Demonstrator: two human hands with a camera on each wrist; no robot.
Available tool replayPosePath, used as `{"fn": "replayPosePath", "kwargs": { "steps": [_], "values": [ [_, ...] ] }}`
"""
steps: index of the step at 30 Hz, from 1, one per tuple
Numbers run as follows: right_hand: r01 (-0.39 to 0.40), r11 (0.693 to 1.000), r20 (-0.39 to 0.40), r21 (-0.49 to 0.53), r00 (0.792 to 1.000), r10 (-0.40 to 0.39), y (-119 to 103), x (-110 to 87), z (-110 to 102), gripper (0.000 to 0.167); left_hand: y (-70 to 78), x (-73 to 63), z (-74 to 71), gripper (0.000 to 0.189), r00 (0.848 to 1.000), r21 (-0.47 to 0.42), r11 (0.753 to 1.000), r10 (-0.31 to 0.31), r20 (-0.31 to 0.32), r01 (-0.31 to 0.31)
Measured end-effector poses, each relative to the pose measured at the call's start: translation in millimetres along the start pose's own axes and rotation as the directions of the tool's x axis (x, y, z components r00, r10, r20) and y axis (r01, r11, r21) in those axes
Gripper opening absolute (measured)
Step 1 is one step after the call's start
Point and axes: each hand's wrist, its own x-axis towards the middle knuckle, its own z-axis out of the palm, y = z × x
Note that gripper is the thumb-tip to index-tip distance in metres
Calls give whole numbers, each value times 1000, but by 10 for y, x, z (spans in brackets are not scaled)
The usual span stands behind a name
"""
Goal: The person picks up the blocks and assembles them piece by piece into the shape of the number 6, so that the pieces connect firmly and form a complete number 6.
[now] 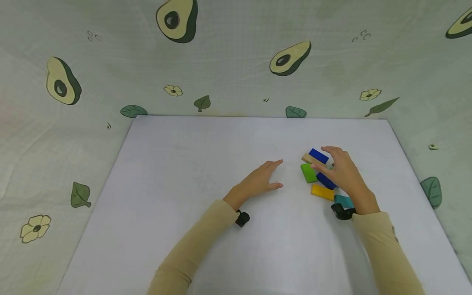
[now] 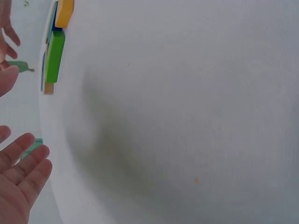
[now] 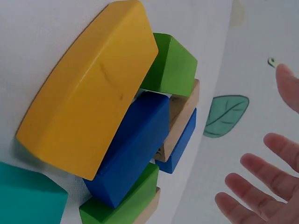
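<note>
Several wooden blocks lie in a loose cluster on the right part of the white table. Among them are a yellow block [image 1: 322,192], a teal block [image 1: 343,201], a green block [image 1: 308,173], a plain wood block [image 1: 309,159] and two blue blocks, the farther one [image 1: 318,155] beside the plain wood. My right hand [image 1: 343,170] hovers over the cluster, thumb and fingers spread, gripping nothing. In the right wrist view its fingers [image 3: 261,175] are apart from the blocks. To the cluster's left, my left hand [image 1: 256,182] is held above the table with extended fingers and holds nothing.
The white tabletop [image 1: 177,164] stretches to the left and front of the blocks. Behind it hangs a pale cloth [image 1: 232,61] printed with avocados, leaves and flowers. Dark wrist cameras [image 1: 242,218] sit under both wrists.
</note>
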Motion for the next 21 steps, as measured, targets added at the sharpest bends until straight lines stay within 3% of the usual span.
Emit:
{"fn": "replayPosePath", "kwargs": {
  "steps": [6,12,17,21],
  "values": [
    [-41,999,38,26,998,40,55,44,55,59,98,214,143,70,995,-201,977,-79,-59,66],
    [-116,990,78,77,991,110,127,56,108,51,204,398,273,64,977,-370,917,-193,-86,149],
    [-139,987,64,81,989,134,191,75,150,43,277,531,371,58,953,-470,859,-284,-107,203],
    [-154,985,66,81,987,149,219,101,177,39,341,613,438,55,945,-494,842,-308,-107,218]
  ]
}}
